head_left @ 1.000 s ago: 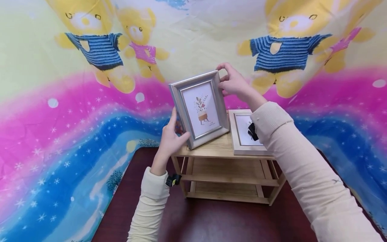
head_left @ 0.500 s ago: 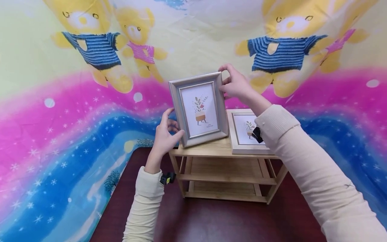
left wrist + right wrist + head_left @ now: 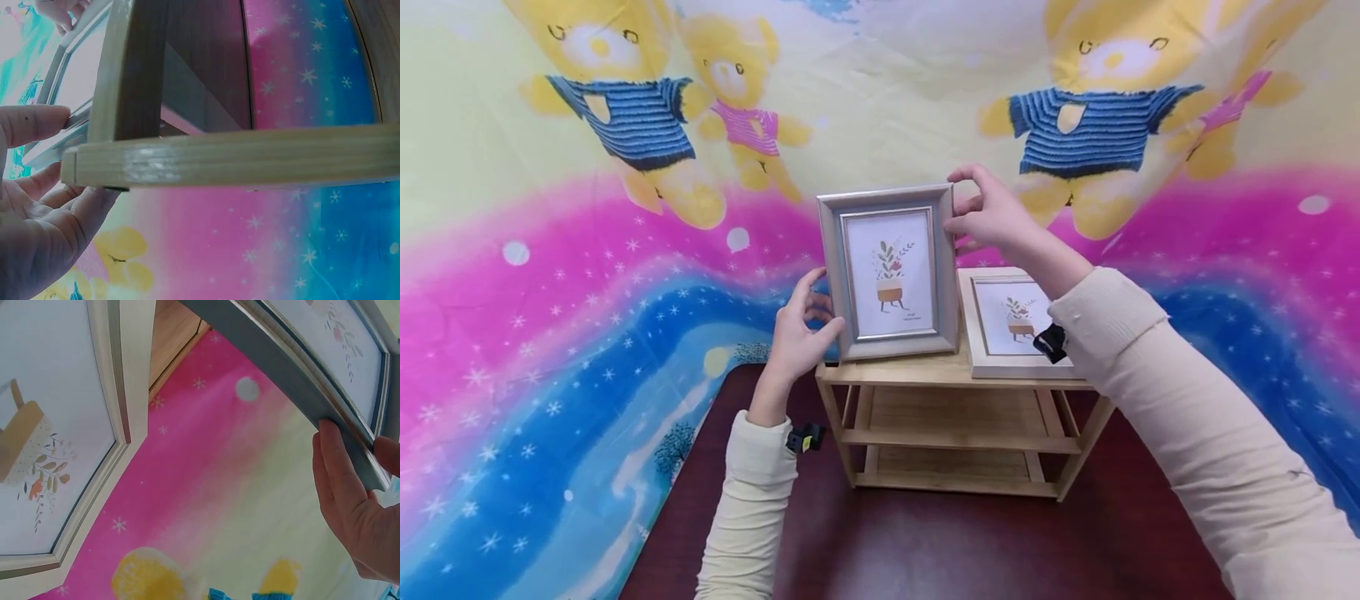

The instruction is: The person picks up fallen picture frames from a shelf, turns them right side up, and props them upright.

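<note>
A silver-grey picture frame [image 3: 887, 346] with a potted-plant print stands almost upright at the left of the wooden rack's top [image 3: 917, 372]. My right hand [image 3: 992, 212] grips its upper right edge; in the right wrist view, fingers of that right hand [image 3: 350, 506] lie along the frame's side [image 3: 281, 381] with the thumb on its front. At the lower left corner, my left hand [image 3: 797, 333] holds the frame, thumb at the front and fingers at the side and behind. The left wrist view shows this left hand [image 3: 56, 219] partly beyond a rack bar [image 3: 250, 156].
A cream picture frame [image 3: 992, 367] with a similar print lies flat at the right of the rack's top, partly behind the right sleeve [image 3: 1105, 308]. Lower shelves [image 3: 955, 417] sit beneath. The rack stands on a dark red table [image 3: 925, 550] before a bear-print cloth [image 3: 887, 100].
The silver-grey frame has turned from a tilt to nearly straight and come down slightly at its upper right. My left hand has shifted left and loosened somewhat; my right hand has followed the edge.
</note>
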### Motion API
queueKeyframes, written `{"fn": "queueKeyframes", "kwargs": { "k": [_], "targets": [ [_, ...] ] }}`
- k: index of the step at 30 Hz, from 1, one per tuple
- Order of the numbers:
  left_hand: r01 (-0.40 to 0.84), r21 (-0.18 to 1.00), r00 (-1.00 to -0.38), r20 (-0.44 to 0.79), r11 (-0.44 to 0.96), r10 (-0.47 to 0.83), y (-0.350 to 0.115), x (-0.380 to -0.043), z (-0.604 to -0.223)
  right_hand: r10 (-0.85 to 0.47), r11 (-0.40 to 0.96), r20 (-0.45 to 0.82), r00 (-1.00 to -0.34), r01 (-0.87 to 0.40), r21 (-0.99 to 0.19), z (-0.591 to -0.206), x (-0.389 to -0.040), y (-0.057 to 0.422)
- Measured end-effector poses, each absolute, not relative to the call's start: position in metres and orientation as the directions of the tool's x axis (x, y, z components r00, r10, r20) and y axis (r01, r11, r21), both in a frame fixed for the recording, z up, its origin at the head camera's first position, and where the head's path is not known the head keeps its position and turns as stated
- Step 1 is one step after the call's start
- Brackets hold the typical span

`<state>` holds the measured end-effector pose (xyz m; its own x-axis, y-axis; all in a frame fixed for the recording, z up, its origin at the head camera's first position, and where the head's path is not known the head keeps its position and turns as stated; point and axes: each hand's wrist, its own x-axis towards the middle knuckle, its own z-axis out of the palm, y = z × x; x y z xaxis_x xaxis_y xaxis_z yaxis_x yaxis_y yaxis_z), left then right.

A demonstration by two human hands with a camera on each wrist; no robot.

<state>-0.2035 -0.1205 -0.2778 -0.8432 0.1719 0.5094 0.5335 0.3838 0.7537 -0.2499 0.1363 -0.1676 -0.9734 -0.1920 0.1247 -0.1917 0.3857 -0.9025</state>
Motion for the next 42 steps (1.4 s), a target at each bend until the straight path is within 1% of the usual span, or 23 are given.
{"fn": "queueKeyframes", "kwargs": {
  "k": [4, 11, 13, 18, 25, 27, 29, 30, 31, 34, 36, 38, 39, 42],
  "targets": [
    [0.535, 0.762, -0.843, 0.507, 0.365, 0.178, -0.118, -0.194, -0.271, -0.198, 0.351, 0.107, -0.974, -0.172, -0.921, -0.167, -0.245, 0.14],
    [0.535, 0.756, -0.842, 0.517, 0.378, 0.157, -0.127, -0.213, -0.295, -0.199, 0.324, 0.135, -0.971, -0.195, -0.926, -0.17, -0.239, 0.138],
    [0.537, 0.755, -0.84, 0.521, 0.377, 0.152, -0.129, -0.213, -0.297, -0.204, 0.312, 0.14, -0.969, -0.2, -0.929, -0.171, -0.238, 0.137],
    [0.57, 0.733, -0.817, 0.553, 0.371, 0.163, -0.131, -0.21, -0.3, -0.205, 0.303, 0.146, -0.968, -0.204, -0.931, -0.173, -0.237, 0.136],
    [0.586, 0.704, -0.795, 0.595, 0.4, 0.117, -0.127, -0.204, -0.304, -0.222, 0.29, 0.148, -0.964, -0.21, -0.934, -0.173, -0.236, 0.138],
    [0.59, 0.686, -0.784, 0.612, 0.426, 0.1, -0.126, -0.203, -0.305, -0.213, 0.295, 0.15, -0.965, -0.21, -0.932, -0.174, -0.235, 0.139],
    [0.602, 0.641, -0.757, 0.647, 0.477, 0.087, -0.123, -0.2, -0.309, -0.209, 0.297, 0.144, -0.967, -0.203, -0.933, -0.176, -0.233, 0.143],
    [0.611, 0.599, -0.732, 0.676, 0.518, 0.081, -0.122, -0.198, -0.311, -0.208, 0.298, 0.137, -0.968, -0.197, -0.934, -0.177, -0.231, 0.146],
    [0.618, 0.549, -0.7, 0.71, 0.562, 0.077, -0.121, -0.196, -0.313, -0.207, 0.302, 0.13, -0.97, -0.19, -0.934, -0.178, -0.23, 0.148],
    [0.609, 0.376, -0.577, 0.814, 0.699, 0.065, -0.119, -0.188, -0.317, -0.21, 0.32, 0.113, -0.971, -0.178, -0.931, -0.181, -0.224, 0.158],
    [0.599, 0.303, -0.503, 0.863, 0.741, 0.053, -0.117, -0.184, -0.317, -0.208, 0.344, 0.11, -0.972, -0.178, -0.922, -0.181, -0.219, 0.165],
    [0.619, 0.289, -0.462, 0.886, 0.73, 0.042, -0.115, -0.18, -0.315, -0.203, 0.374, 0.118, -0.972, -0.188, -0.908, -0.181, -0.213, 0.172],
    [0.64, 0.296, -0.455, 0.89, 0.709, 0.04, -0.113, -0.177, -0.313, -0.198, 0.392, 0.125, -0.972, -0.195, -0.899, -0.18, -0.209, 0.176],
    [0.715, 0.346, -0.457, 0.889, 0.608, 0.032, -0.105, -0.171, -0.307, -0.186, 0.436, 0.144, -0.972, -0.213, -0.874, -0.178, -0.199, 0.186]
  ]
}}
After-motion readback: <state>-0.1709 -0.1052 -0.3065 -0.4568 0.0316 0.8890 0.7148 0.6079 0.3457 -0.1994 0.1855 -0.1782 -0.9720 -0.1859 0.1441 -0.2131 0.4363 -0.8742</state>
